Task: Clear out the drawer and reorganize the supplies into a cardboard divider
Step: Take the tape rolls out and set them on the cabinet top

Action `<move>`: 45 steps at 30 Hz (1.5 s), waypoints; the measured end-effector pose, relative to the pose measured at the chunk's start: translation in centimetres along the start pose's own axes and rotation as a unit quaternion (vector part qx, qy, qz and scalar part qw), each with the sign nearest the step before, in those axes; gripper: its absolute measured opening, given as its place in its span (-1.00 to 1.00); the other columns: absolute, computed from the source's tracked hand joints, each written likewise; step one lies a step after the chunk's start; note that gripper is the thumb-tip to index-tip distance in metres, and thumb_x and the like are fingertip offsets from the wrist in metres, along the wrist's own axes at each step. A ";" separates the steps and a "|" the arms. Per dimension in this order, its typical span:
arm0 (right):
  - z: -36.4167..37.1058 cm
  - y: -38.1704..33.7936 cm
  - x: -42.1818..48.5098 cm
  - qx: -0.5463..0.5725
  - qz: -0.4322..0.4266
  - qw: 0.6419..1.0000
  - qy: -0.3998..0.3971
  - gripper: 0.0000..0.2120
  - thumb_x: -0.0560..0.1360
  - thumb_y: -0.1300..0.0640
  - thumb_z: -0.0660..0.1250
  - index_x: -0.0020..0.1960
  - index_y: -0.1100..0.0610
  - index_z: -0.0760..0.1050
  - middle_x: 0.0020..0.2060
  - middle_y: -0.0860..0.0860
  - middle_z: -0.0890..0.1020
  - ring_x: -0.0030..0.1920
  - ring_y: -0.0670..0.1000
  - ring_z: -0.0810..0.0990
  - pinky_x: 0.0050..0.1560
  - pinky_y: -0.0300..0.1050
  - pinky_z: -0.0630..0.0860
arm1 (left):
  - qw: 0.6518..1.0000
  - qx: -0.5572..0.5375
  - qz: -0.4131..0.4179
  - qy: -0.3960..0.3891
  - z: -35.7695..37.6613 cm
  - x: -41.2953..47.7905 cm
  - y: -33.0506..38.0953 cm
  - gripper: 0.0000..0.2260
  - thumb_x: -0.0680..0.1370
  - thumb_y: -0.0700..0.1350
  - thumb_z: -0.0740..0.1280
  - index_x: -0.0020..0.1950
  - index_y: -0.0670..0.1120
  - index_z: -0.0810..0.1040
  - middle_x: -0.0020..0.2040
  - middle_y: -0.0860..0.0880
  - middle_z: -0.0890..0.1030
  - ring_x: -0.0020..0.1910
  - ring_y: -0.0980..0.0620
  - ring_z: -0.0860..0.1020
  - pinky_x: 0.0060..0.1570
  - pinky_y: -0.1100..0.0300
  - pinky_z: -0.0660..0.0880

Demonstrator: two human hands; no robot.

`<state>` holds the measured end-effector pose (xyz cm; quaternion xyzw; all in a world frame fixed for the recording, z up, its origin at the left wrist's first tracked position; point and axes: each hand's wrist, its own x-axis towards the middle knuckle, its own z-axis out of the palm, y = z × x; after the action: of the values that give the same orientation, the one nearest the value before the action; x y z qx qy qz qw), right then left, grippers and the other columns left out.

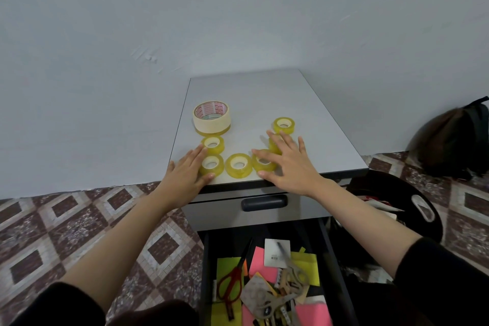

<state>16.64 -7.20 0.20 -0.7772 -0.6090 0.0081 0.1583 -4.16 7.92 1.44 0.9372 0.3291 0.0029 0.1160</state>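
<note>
While the drawer (206, 272) stands open at 6 o'clock, full of clutter, the tape already lies on the top (264, 98) above it. Read that top as a dial.

At 8 o'clock the left hand (185, 171) lies flat with straight fingers, gripping nothing, its fingertips against two of the six small rolls (239, 165). The big roll (211, 116) sits at 10 o'clock, just behind them. One small roll lies untouched at 6 o'clock between the hands. At 4 o'clock the right hand (288, 164) is spread wide and rests on two more rolls, holding none. The last roll sits free at 2 o'clock.

In the drawer, scissors (230, 283) lie at the left on bright notes (264, 259). A bin (397, 201) and a bag (455, 140) stand off to the right. No divider is in view.

The front row lies close to the top's front edge. If the hands sweep inward unevenly, I judge a roll could slide off into the drawer or onto the floor. A tipped roll would run away on its rim. Reaching blind into the drawer risks the scissor blades.
</note>
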 end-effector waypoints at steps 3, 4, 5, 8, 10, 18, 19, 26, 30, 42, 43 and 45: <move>-0.3 -0.2 -0.2 0.029 0.022 0.999 0.010 -0.17 0.26 -0.49 -0.10 0.47 -0.20 0.17 0.54 -0.04 -0.04 0.53 0.04 -0.16 0.44 0.19 -0.28 | 1.000 -0.019 0.004 0.019 0.1 -0.1 0.1 -0.36 0.58 0.16 0.11 0.54 -0.02 -0.09 0.55 0.04 -0.08 0.52 0.01 -0.03 0.46 -0.12 -0.03; -0.6 -0.1 -0.2 0.039 0.044 0.998 0.018 -0.11 0.24 -0.51 -0.07 0.48 -0.15 0.16 0.53 -0.05 0.01 0.53 0.03 -0.12 0.45 0.18 -0.26 | 0.999 -0.026 0.007 0.026 0.0 -0.1 0.2 -0.34 0.56 0.17 0.14 0.54 -0.02 -0.08 0.55 0.02 -0.07 0.52 -0.01 -0.02 0.46 -0.12 -0.01; -0.9 0.1 -0.3 0.045 0.064 0.997 0.027 -0.10 0.25 -0.51 0.02 0.49 -0.09 0.17 0.52 -0.04 0.08 0.53 0.03 -0.06 0.46 0.15 -0.22 | 0.999 -0.032 0.008 0.032 0.0 -0.2 0.3 -0.31 0.55 0.18 0.17 0.54 -0.02 -0.09 0.55 0.00 -0.06 0.52 -0.02 -0.01 0.47 -0.11 0.00; -1.3 0.8 -0.6 0.059 0.089 0.992 0.061 -0.25 0.36 -0.33 0.33 0.42 0.03 0.28 0.42 -0.02 0.32 0.47 0.05 0.14 0.49 0.06 -0.09 | 0.998 -0.044 0.007 0.051 -0.3 -0.5 0.9 -0.28 0.52 0.19 0.22 0.54 -0.02 -0.07 0.55 -0.04 -0.05 0.52 -0.05 0.01 0.47 -0.06 0.02; -1.2 1.1 -1.0 0.073 0.087 0.990 0.079 -0.29 0.37 -0.28 0.37 0.38 0.07 0.35 0.36 0.00 0.40 0.42 0.04 0.23 0.45 -0.03 0.06 | 0.997 -0.056 0.008 0.059 -0.5 -0.7 1.3 -0.28 0.52 0.18 0.22 0.54 -0.02 -0.06 0.55 -0.04 -0.05 0.52 -0.05 0.01 0.48 -0.03 0.03; -1.6 0.9 -1.7 0.088 0.091 0.988 0.085 -0.35 0.37 -0.24 0.39 0.32 0.11 0.42 0.26 -0.02 0.45 0.32 -0.02 0.30 0.27 -0.20 0.25 | 0.995 -0.068 0.015 0.066 -1.0 -0.8 2.4 -0.32 0.53 0.15 0.23 0.53 -0.02 -0.02 0.55 -0.04 -0.03 0.51 -0.05 0.03 0.47 0.00 0.04; -1.7 0.9 -1.7 0.089 0.091 0.988 0.085 -0.36 0.37 -0.24 0.39 0.31 0.11 0.43 0.25 -0.02 0.46 0.31 -0.03 0.31 0.25 -0.20 0.26 | 0.995 -0.069 0.014 0.065 -1.0 -0.8 2.5 -0.32 0.53 0.15 0.23 0.53 -0.02 -0.01 0.55 -0.04 -0.03 0.51 -0.05 0.03 0.47 0.00 0.04; -2.0 1.1 -2.0 0.121 0.098 0.985 0.076 -0.38 0.35 -0.25 0.40 0.27 0.11 0.48 0.23 -0.03 0.47 0.30 -0.03 0.34 0.26 -0.20 0.27 | 0.994 -0.085 0.013 0.074 -1.3 -0.8 2.8 -0.35 0.54 0.14 0.24 0.52 -0.01 0.04 0.55 -0.05 -0.02 0.50 -0.06 0.04 0.46 0.00 0.06; -2.8 1.1 -1.4 0.216 0.121 0.957 0.152 -0.65 0.56 -0.02 0.25 0.19 0.20 0.55 0.21 0.06 0.54 0.26 0.05 0.45 0.23 -0.22 0.26 | 0.992 -0.095 0.016 0.083 -1.2 -0.6 2.9 -0.39 0.55 0.12 0.21 0.52 -0.02 0.06 0.55 -0.05 -0.01 0.50 -0.06 0.05 0.45 0.02 0.06; -3.0 3.8 3.4 0.096 0.215 0.972 -0.019 -0.42 0.50 0.34 0.10 0.47 -0.01 0.22 0.52 0.12 0.05 0.48 0.16 0.12 0.46 0.06 0.08 | 0.985 -0.124 0.026 0.119 -1.3 1.4 5.0 -0.48 0.60 0.08 0.12 0.52 -0.02 0.09 0.55 -0.05 -0.01 0.49 -0.07 0.08 0.42 0.02 0.09; -3.0 3.8 3.2 0.099 0.214 0.972 -0.014 -0.42 0.49 0.35 0.10 0.46 0.01 0.23 0.52 0.11 0.07 0.48 0.14 0.13 0.46 0.05 0.09 | 0.986 -0.120 0.026 0.116 -1.2 1.5 5.1 -0.48 0.60 0.08 0.11 0.52 -0.03 0.09 0.55 -0.05 -0.02 0.49 -0.07 0.06 0.42 0.02 0.08; -2.9 3.7 2.8 0.100 0.206 0.973 -0.007 -0.42 0.48 0.36 0.11 0.46 0.03 0.25 0.51 0.11 0.12 0.48 0.12 0.14 0.46 0.04 0.09 | 0.987 -0.111 0.028 0.112 -1.0 1.6 5.1 -0.48 0.60 0.09 0.10 0.52 -0.05 0.11 0.55 -0.05 -0.02 0.50 -0.07 0.05 0.43 0.03 0.06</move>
<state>21.48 -6.04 2.50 -0.8662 -0.4329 0.1070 0.2254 0.12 5.25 3.40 0.9210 0.3113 0.1478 0.1819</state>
